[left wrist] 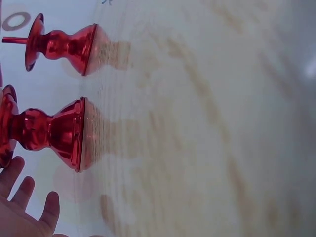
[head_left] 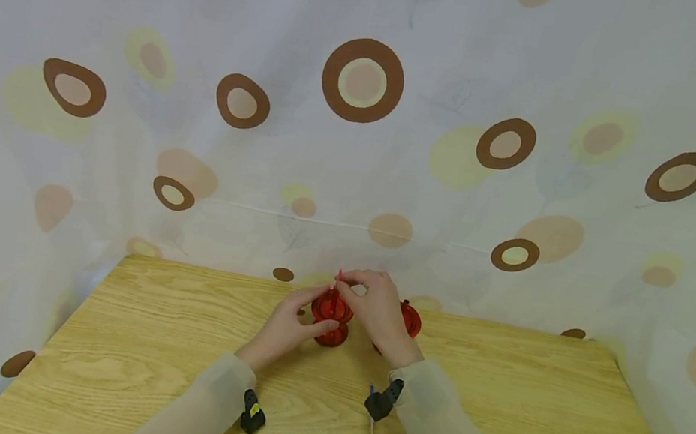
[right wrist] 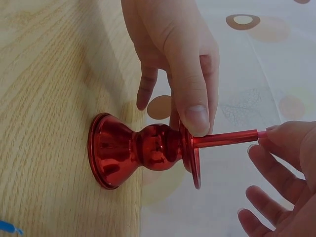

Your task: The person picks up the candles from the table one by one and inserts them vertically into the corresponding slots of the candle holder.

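A shiny red candlestick (right wrist: pixel 158 147) with a round dish and a thin upright tube stands on the table in front of me. My left hand (head_left: pixel 290 322) holds it by the dish, with the thumb (right wrist: pixel 196 116) on the rim and the fingers round the far side. At the tube's top my right hand (head_left: pixel 374 308) pinches a slim pink candle (right wrist: pixel 262 134) between thumb and forefinger. Most of that candle is hidden by the tube and fingertips. The right hand's other fingers are spread loosely below in the right wrist view.
A second red candlestick (left wrist: pixel 61 45) stands to the right, partly behind my right hand in the head view. A thin blue-tipped stick (head_left: pixel 372 427) lies on the wooden table (head_left: pixel 164 340) by my right wrist. A patterned cloth (head_left: pixel 355 173) hangs behind the table's far edge.
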The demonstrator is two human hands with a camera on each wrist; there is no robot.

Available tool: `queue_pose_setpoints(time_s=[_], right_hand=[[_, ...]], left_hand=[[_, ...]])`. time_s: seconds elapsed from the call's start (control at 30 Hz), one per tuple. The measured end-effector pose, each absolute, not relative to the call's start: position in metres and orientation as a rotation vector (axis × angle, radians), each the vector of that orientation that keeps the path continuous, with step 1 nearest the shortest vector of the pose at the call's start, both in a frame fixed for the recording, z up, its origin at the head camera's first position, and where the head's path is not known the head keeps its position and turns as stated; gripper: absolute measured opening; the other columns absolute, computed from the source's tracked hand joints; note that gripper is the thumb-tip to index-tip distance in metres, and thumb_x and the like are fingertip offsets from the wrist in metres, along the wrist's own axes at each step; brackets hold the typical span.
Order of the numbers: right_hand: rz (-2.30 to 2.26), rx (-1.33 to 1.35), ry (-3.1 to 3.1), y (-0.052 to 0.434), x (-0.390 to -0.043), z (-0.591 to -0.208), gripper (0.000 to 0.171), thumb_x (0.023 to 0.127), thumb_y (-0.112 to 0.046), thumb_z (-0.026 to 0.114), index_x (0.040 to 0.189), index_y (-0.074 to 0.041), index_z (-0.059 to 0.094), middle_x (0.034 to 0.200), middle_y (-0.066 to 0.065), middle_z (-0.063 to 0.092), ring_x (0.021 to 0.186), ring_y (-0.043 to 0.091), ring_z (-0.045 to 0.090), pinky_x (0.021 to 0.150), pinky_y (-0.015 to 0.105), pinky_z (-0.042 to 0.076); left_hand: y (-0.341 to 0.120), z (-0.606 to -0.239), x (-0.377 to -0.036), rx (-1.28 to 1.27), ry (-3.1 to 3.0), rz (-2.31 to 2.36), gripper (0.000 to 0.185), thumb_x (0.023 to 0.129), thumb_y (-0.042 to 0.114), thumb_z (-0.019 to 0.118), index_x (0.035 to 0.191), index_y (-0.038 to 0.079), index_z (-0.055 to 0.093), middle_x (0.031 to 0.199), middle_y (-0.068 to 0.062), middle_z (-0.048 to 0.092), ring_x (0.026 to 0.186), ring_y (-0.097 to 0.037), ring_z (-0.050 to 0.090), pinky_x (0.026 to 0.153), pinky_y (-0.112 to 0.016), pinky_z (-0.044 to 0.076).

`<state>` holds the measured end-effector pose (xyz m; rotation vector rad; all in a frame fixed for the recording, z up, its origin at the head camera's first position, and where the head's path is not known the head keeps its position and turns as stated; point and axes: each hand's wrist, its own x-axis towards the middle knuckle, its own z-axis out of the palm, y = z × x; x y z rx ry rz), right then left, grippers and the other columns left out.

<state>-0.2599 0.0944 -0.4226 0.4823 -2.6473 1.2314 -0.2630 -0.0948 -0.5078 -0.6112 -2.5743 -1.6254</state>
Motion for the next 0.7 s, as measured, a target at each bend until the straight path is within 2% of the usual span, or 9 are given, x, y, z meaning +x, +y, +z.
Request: queue_pose_setpoints(time_s=[0.33,0.7], right_hand=[[1.201,0.495,-2.6,0.099,-0.258,-0.421,0.022,0.101,-0.023,0.071,0.117,-0.011,0.079,0.108,0.002,0.077,0.115,0.03,0.06,0.104,0.054,0.047],[1.076,0.533,-2.567,0.114,-0.242,-0.411,0.019,0.102,-0.02,0.069,0.115,-0.009,0.079,0.109,0.004,0.077,0.109,0.029,0.062,0.1,0.05,0.05]], left_hand=[[-0.095,-0.51,-0.264,-0.637,-2.559,-1.586,0.068,0.094,0.029,0.08,0.154,0.012,0.053,0.155,-0.008,0.054,0.144,-0.03,0.046,0.105,-0.059,0.047],[-0.094,-0.51,-0.262,-0.656,-2.545,-1.573,0.066,0.095,0.028,0.08,0.153,0.011,0.054,0.154,-0.008,0.054,0.144,-0.032,0.046,0.107,-0.059,0.045]])
